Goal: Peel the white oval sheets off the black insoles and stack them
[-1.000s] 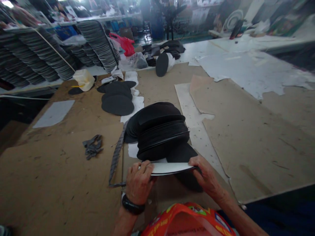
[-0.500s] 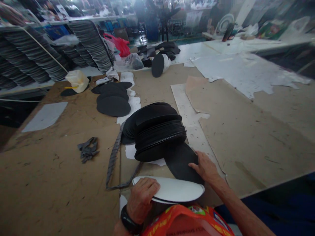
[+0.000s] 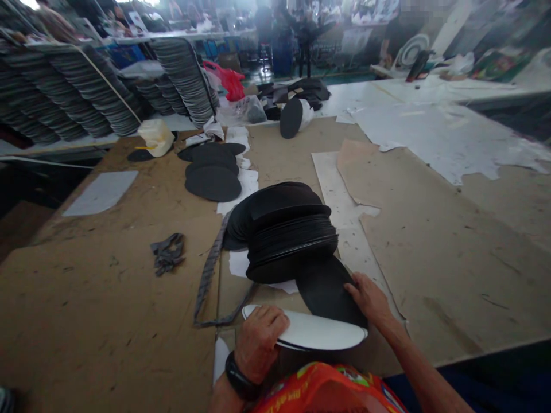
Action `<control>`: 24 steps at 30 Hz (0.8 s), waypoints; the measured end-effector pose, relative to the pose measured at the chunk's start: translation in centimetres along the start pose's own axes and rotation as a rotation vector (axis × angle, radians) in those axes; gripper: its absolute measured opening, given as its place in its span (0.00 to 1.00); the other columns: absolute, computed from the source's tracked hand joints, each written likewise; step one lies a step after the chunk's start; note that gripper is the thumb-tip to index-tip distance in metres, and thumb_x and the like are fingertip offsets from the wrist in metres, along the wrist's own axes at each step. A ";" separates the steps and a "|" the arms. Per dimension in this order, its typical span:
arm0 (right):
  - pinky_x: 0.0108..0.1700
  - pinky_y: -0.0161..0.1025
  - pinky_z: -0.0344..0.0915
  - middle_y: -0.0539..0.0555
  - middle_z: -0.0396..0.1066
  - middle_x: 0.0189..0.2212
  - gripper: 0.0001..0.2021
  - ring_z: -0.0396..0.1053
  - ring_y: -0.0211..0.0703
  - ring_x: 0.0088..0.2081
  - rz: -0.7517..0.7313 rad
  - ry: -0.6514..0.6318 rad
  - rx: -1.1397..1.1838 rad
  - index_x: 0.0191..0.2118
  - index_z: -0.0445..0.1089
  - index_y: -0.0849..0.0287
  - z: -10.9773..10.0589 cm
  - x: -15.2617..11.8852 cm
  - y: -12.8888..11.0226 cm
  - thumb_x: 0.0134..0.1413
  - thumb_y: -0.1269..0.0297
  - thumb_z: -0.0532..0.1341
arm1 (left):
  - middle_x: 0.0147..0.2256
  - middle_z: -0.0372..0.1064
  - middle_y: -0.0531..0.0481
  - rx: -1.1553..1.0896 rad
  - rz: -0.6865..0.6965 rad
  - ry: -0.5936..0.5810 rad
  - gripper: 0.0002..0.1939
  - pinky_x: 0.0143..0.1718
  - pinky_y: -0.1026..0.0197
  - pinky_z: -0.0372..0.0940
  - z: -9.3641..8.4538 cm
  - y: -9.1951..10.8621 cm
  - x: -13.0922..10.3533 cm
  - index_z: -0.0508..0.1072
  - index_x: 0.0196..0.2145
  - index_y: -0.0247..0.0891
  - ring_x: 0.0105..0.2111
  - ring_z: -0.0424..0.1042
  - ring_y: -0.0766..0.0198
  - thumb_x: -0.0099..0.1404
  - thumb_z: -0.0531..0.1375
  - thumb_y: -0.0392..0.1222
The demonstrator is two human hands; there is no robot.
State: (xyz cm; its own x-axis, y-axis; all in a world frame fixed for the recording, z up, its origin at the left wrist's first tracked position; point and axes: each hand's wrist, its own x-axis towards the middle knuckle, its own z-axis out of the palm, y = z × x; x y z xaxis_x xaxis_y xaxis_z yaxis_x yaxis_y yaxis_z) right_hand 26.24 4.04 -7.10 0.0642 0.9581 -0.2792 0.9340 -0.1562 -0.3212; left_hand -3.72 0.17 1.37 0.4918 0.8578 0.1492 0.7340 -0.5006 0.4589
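Observation:
My left hand [image 3: 260,344], with a black band on the wrist, is closed on the left end of a white oval panel [image 3: 322,331] that has a dark edge beneath it. The panel is tilted, close to my body. My right hand [image 3: 371,299] grips the right edge of a flat black oval piece [image 3: 329,289], thumb on top and fingers at the rim. That piece lies partly against a fanned stack of black oval pieces [image 3: 293,246] at the middle of the table. A grey fabric strip [image 3: 209,275] runs along the stack's left side.
Loose dark ovals [image 3: 213,180] lie behind the stack to the left. A crumpled grey cloth scrap [image 3: 167,253] is on the cardboard-covered table [image 3: 107,321]. Farther back are a whitish plastic jug [image 3: 155,137], tall piles of grey pieces [image 3: 181,80] and a red bag [image 3: 230,83].
The view has turned slightly left, so the table's things appear shifted right. Both hands keep their holds on the white panel and the black oval piece.

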 end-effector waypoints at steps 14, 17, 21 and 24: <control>0.28 0.37 0.57 0.53 0.71 0.31 0.07 0.68 0.44 0.30 -0.078 0.043 0.017 0.34 0.64 0.56 -1.9 1.5 0.2 0.56 0.60 0.53 | 0.28 0.68 0.49 -0.010 -0.072 0.021 0.10 0.30 0.60 0.54 0.7 -0.1 0.1 0.68 0.27 0.38 0.30 0.66 0.60 0.51 0.53 0.25; 0.34 0.40 0.61 0.57 0.70 0.38 0.11 0.69 0.45 0.34 -0.202 0.294 0.036 0.41 0.65 0.57 -3.6 2.0 -2.2 0.59 0.59 0.51 | 0.28 0.68 0.49 -0.008 -0.075 0.019 0.10 0.30 0.60 0.54 0.7 -0.1 0.2 0.68 0.28 0.38 0.30 0.65 0.60 0.51 0.52 0.25; 0.44 0.43 0.63 0.58 0.69 0.40 0.09 0.67 0.47 0.42 -0.621 0.592 0.037 0.44 0.65 0.58 -5.6 2.9 -7.3 0.60 0.63 0.54 | 0.28 0.68 0.49 0.016 -0.078 0.017 0.10 0.30 0.59 0.54 0.8 -0.1 0.4 0.67 0.28 0.38 0.30 0.65 0.60 0.53 0.52 0.25; 0.44 0.44 0.62 0.59 0.69 0.41 0.08 0.66 0.48 0.42 -0.719 0.656 -0.042 0.43 0.64 0.59 -6.2 3.6 -9.8 0.58 0.65 0.56 | 0.28 0.68 0.50 0.033 -0.082 0.041 0.10 0.30 0.60 0.54 1.0 -0.1 0.3 0.67 0.28 0.38 0.30 0.65 0.60 0.52 0.52 0.25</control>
State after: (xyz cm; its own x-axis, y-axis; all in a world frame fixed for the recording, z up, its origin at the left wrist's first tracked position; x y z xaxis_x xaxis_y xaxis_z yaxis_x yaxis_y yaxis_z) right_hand 19.52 10.47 0.64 -0.3556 0.7667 0.5345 0.8375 0.5153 -0.1820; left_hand -3.16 0.40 0.50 0.4100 0.9000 0.1482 0.7865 -0.4311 0.4423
